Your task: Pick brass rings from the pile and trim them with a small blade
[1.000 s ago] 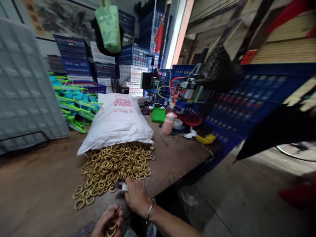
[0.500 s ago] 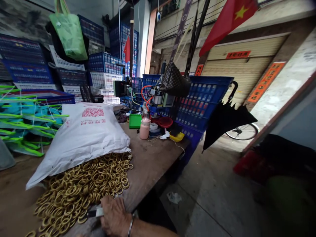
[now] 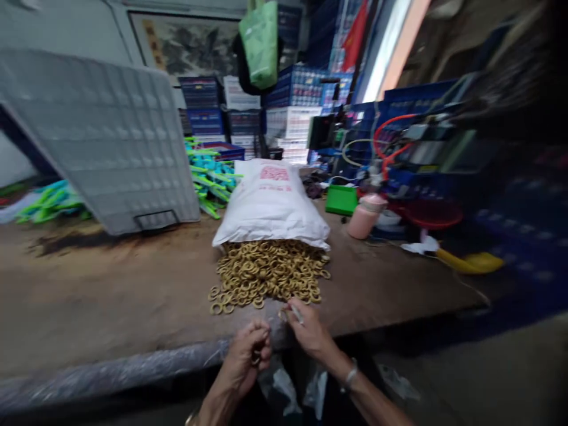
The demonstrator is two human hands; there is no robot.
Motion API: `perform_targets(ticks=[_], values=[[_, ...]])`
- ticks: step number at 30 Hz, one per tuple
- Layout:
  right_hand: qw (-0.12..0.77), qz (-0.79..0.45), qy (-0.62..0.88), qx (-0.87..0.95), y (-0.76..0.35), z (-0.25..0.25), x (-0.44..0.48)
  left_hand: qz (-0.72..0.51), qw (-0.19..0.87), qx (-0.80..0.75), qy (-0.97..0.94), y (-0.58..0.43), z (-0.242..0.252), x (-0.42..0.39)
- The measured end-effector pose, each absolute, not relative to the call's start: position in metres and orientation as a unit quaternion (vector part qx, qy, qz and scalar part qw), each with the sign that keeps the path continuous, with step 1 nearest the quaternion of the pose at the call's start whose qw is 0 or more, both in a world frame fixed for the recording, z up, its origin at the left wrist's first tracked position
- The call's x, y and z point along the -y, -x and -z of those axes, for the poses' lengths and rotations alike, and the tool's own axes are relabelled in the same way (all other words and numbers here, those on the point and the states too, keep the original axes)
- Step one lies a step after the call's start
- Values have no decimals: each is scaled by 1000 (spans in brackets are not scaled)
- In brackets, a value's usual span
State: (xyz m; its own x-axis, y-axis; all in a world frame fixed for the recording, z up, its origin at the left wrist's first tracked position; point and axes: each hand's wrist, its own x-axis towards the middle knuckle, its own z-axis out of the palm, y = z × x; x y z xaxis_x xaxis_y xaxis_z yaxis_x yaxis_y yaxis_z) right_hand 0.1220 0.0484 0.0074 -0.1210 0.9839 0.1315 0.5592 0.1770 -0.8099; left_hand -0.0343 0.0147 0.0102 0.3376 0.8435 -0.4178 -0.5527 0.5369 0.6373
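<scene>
Brass-coloured rings [image 3: 266, 272] spill in a heap from the mouth of a white woven sack [image 3: 270, 201] on the brown table. At the near edge of the heap, my right hand [image 3: 310, 331] is closed round a small light-coloured hand tool [image 3: 297, 313], its exact kind unclear. A single ring [image 3: 283, 315] lies at this hand's fingertips. Just left of it, above the table's front edge, my left hand [image 3: 248, 355] is closed with curled fingers. What it holds, if anything, is hidden and blurred.
A grey plastic crate [image 3: 115, 142] stands on edge at the left, near green-and-blue plastic pieces [image 3: 213, 177]. Right of the sack are a green tray [image 3: 341, 200], a pink bottle [image 3: 367, 216], a red dish [image 3: 428, 213] and a yellow scoop [image 3: 473, 262]. Plastic film wraps the table's front edge [image 3: 133, 370].
The view has swung left and now takes in the grey crate. My left hand has come into sight, closed. My right hand has drawn back from among the rings, still gripping the tool.
</scene>
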Motion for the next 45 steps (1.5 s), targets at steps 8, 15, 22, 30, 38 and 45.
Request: perform_targets(ticks=[8, 15, 22, 30, 38, 45], values=[[312, -299, 489, 758, -120, -18, -28, -473, 757, -382, -239, 27, -9, -2], [292, -334, 490, 750, -114, -17, -19, -463, 657, -467, -369, 25, -3, 2], [266, -505, 524, 632, -108, -5, -19, -479, 590, -506, -407, 21, -5, 8], [281, -568, 539, 555, -108, -4, -15, -482, 577, -510, -418, 17, -7, 7], [274, -523, 537, 602, -112, -8, -20, -459, 609, -509, -398, 15, -7, 10], [278, -531, 539, 592, -111, 1, -19, -434, 624, -502, -412, 15, 1, 14]])
